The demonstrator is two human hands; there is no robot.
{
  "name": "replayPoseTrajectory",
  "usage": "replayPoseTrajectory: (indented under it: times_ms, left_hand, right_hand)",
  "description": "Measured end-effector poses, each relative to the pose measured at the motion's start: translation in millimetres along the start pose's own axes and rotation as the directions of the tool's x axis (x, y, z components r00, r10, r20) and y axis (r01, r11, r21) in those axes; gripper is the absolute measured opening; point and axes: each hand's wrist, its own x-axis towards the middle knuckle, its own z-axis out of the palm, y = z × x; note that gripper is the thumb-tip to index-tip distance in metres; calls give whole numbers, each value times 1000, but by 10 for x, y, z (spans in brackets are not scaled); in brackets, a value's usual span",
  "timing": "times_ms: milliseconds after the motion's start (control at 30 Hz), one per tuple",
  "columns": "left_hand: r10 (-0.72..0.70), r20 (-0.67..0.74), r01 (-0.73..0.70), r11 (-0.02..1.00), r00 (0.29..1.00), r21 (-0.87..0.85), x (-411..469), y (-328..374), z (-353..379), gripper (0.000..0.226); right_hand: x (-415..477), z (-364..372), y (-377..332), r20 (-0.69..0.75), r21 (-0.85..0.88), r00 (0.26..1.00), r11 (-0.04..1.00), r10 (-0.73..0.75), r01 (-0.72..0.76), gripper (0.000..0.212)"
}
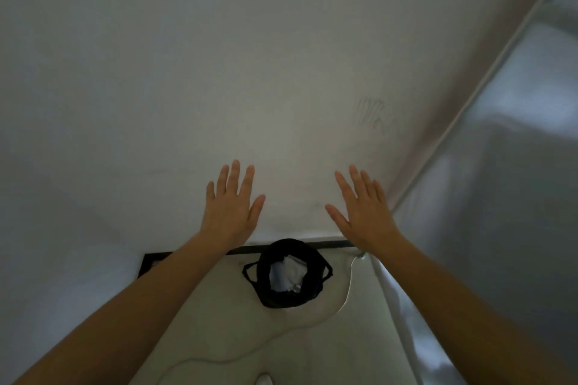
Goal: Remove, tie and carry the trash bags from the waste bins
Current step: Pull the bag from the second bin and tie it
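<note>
- Floor: pale surface. A thin white cable runs across it, passing just right of the trash bag and curving on nearer the camera than the bag.
- Trash bag: black, standing open-mouthed on the floor against the foot of the wall. One loop handle sticks out on each side. It is not tied. Whether a bin stands inside it cannot be told.
- Crumpled white waste: lies inside the trash bag, visible through its mouth.
- Baseboard: dark strip directly behind the trash bag.
- Left hand: raised above and left of the trash bag. The fingers are straight and slightly spread and hold nothing. Contact with the wall cannot be determined.
- Right hand: raised above and right of the trash bag, clear of it. Its fingers are straight and hold nothing.
- Wall: plain white, rising behind the trash bag.
- Scribble marks: faint lines on the wall, well above and right of the trash bag.
- Glossy panel: grey reflective surface meeting the wall to the right of the trash bag.
</note>
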Motion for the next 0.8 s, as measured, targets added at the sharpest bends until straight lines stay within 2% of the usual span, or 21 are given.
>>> replayPoseTrajectory:
  times_ms: [167, 300, 533, 667, 800]
  left_hand:
    - [-120, 170, 138, 985, 978, -101, 452, -81, 777, 69]
    - [-174, 302, 202, 977, 937, -64, 545, -26, 1294, 68]
    - [-303, 370, 361, 928, 878, -95, 478, 111, 1854, 66]
    - [-345, 403, 416, 904, 847, -99, 467, -4, 2244, 65]
    - [-331, 445, 431, 891, 832, -141, 441, -253, 3053, 64]
  right_hand:
    - [363, 685, 291, 107, 72, 993, 996, 53, -60, 79]
    - [511, 1202, 539, 175, 137, 982, 986, 69, -93, 79]
    - [643, 1848, 779, 298, 185, 955, 981, 2, -60, 80]
    - [579, 2221, 757, 342, 256, 939, 958, 33, -126, 74]
    - [444, 2980, 855, 364, 268, 925, 938, 112, -219, 82]
